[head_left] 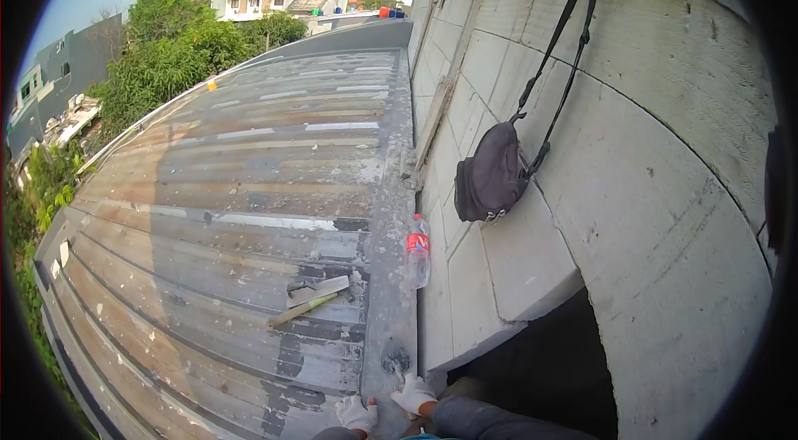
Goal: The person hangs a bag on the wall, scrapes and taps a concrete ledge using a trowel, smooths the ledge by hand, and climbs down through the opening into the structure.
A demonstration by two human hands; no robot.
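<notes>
My left hand (356, 414), in a white glove, is low in the view by the edge of the metal roof, its thumb apart from the fingers and nothing visible in it. Just right of it, my gloved right hand (414, 395) is closed around something small and thin whose kind I cannot make out. Its tip points at a dark round patch (395, 358) on the grey cement strip (387, 274). Farther up that strip, a clear plastic bottle (417, 261) with a red label and cap leans by the wall.
A trowel (320, 291) and a tool with a yellow-green handle (301, 311) lie on the corrugated roof (249, 232). A dark bag (490, 174) hangs by its strap on the block wall (665, 190). Below it gapes a dark opening (540, 373). Trees (179, 37) border the roof's left edge.
</notes>
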